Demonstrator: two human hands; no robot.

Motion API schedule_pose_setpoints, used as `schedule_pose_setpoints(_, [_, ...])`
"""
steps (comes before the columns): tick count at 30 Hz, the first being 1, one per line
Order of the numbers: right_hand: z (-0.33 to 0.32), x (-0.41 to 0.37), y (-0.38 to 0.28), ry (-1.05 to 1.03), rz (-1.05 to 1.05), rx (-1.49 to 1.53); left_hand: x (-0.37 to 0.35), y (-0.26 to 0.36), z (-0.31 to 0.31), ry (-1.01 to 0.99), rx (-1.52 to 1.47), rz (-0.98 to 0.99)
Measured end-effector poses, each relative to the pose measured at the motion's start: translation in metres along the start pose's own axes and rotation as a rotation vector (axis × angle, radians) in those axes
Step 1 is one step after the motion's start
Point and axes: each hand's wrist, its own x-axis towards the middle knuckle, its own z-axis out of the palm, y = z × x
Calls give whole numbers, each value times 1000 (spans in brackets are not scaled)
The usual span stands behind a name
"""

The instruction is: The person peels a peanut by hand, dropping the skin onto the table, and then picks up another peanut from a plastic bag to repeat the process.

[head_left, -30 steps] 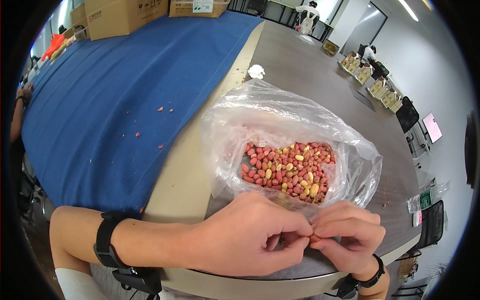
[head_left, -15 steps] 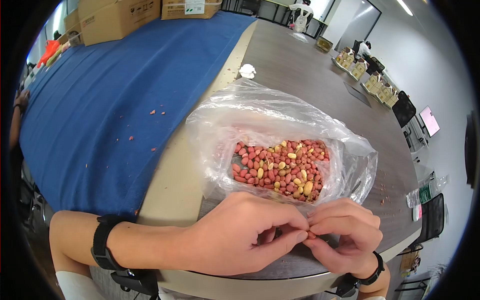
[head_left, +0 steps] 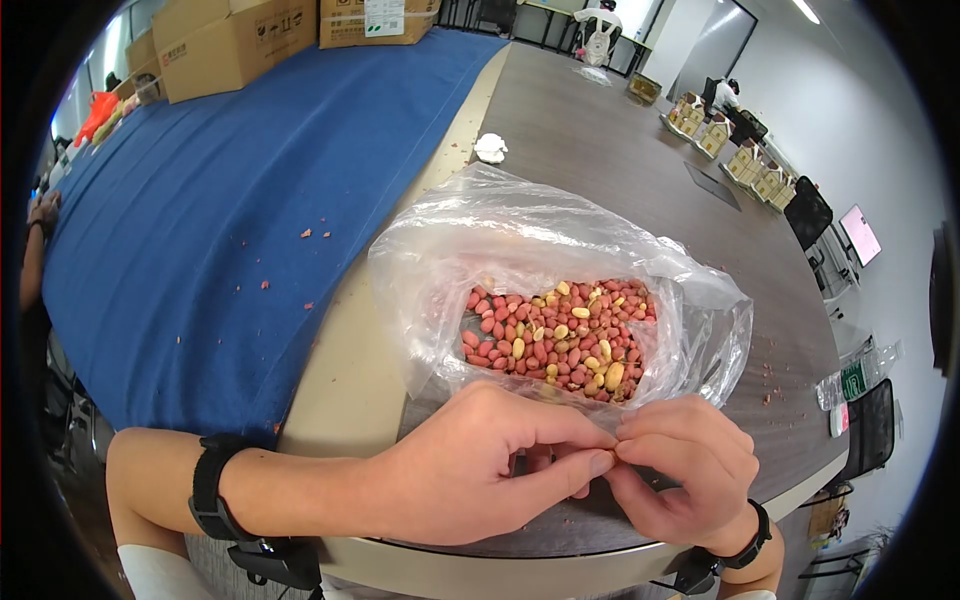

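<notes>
Just in front of the bag, my left hand (head_left: 500,460) and my right hand (head_left: 690,465) meet at the fingertips. Both are closed in a pinch. A peanut is between them, almost wholly covered by the thumbs and forefingers, so which hand grips it more is hard to see. Beyond the fingers lies a clear plastic bag (head_left: 540,225), its mouth spread wide. Inside it are many peanuts (head_left: 545,340), mostly red-skinned, with several pale yellow ones among them.
A blue cloth (head_left: 200,240) with crumbs of skin covers the left side. Cardboard boxes (head_left: 240,50) stand at its far end. On the dark tabletop (head_left: 600,130) lies a crumpled white tissue (head_left: 491,148). A plastic bottle (head_left: 855,380) is at right. Another person's hand (head_left: 45,208) shows at far left.
The reddish peanut seen between the fingertips earlier is now mostly hidden. My thumbs and forefingers have shifted slightly and drawn closer. The bag and its contents are unchanged.
</notes>
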Motion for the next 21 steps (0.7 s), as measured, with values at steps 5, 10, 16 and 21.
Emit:
schedule_pose_setpoints(5, [-2,0,-2,3,-56,-56,1,3,-2,-1,93,51])
schedule_pose_setpoints(10, [-1,0,2,-13,-60,-34,2,-2,-1,31,210,172])
schedule_pose_setpoints(16, [-1,1,4,-13,-93,-43,2,-2,1,60,302,230])
schedule_pose_setpoints(21, [-1,1,3,-51,-138,-96,2,-7,0,109,374,346])
